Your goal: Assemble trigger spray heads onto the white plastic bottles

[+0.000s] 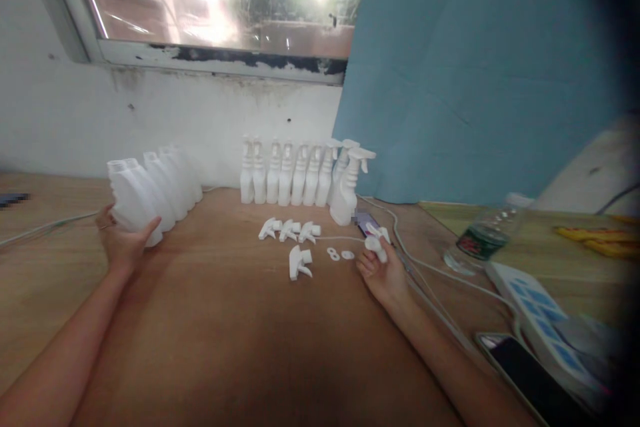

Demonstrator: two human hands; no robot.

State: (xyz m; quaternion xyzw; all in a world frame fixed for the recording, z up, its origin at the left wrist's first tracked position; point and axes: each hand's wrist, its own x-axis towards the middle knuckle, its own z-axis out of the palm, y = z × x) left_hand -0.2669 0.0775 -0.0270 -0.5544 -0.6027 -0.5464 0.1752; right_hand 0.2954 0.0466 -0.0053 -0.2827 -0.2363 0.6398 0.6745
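On the left, my left hand (123, 237) is wrapped round the nearest of several open-necked white plastic bottles (150, 197) standing in a close row. Its thumb is on the right side and its fingers on the left; whether it grips one bottle or two I cannot tell. My right hand (385, 273) is closed on a white trigger spray head (376, 247), raised above the table. Three spray heads lie in a row, among them a middle spray head (289, 230), with another spray head (300, 262) nearer me. Small white discs (347, 255) lie left of my right hand.
Several white spray bottles (286, 177) with heads on stand along the wall. To the right are a phone (367, 221), white cables (400, 233), a clear water bottle (483, 240), a power strip (540, 320) and a dark phone (525, 373). A blue curtain (465, 80) hangs behind.
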